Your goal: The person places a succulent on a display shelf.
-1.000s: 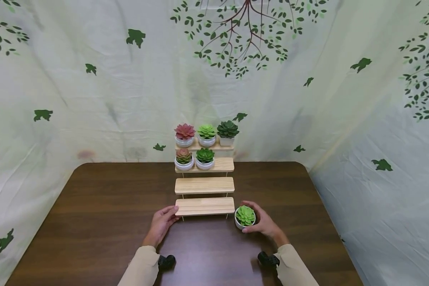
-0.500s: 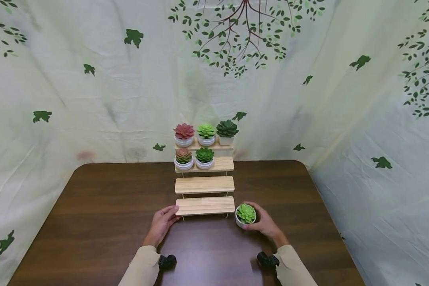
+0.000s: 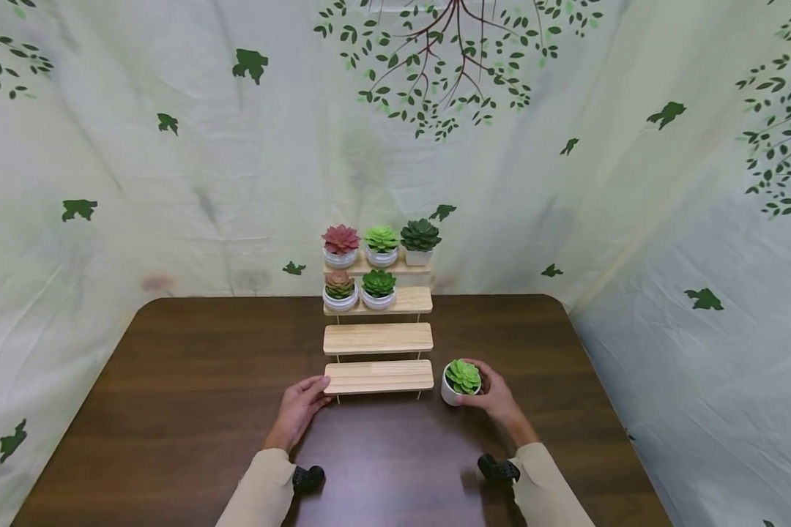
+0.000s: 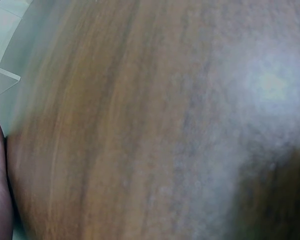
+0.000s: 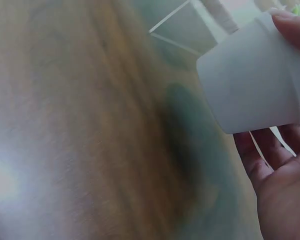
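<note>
My right hand (image 3: 499,404) grips a small white pot (image 5: 250,80) with a bright green succulent (image 3: 463,375), just right of the lowest step of a wooden tiered stand (image 3: 378,378). Thumb and fingers go round the pot's sides; in the right wrist view it hangs tilted above the table. At the left end of that lowest step, my left hand (image 3: 299,411) pinches the board's corner, thumb on top. Only a strip of the left hand shows in its wrist view. The two lower steps carry no pots.
On the stand's top step stand a red succulent (image 3: 340,240), a light green one (image 3: 381,239) and a dark green one (image 3: 420,236). The second step holds a reddish-green succulent (image 3: 339,285) and a green one (image 3: 379,283). A leaf-print curtain (image 3: 270,183) hangs behind the brown table (image 3: 191,380).
My right hand has carried the potted succulent a little up and to the right, away from the lowest step. The left hand stays at the board's corner.
</note>
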The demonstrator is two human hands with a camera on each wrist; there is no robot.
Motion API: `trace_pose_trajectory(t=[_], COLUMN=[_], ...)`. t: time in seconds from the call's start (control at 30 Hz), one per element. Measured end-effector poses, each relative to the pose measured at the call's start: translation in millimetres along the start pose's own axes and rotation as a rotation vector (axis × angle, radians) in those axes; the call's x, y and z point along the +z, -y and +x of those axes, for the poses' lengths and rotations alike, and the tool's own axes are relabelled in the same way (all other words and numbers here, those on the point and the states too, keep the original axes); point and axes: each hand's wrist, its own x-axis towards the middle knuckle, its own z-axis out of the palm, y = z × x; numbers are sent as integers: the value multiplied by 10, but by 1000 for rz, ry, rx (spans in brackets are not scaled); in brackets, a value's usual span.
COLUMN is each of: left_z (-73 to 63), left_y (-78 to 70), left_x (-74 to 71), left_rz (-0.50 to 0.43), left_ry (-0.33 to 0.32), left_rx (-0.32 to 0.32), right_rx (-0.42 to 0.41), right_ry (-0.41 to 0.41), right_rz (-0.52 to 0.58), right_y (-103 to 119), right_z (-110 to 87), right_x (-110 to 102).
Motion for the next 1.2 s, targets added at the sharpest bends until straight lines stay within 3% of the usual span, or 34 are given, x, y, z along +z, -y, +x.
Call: trace_pose_trajectory(t=[0.4,0.9,1.2], left_z=[4,-24,-2], left_y=[-2,-33,-3], left_x=[12,7,2], left_rz=[-15,-14,-8], left_ry=[2,20,-3], left_rx=[2,1,0], right_rx=[-25,-56,-68], right_ry=[-32,-94,-121], right_rz=[-120,-115,-89], right_y=[474,924,1221], right_z=[316,634,855], right_x=[-90,-46,65])
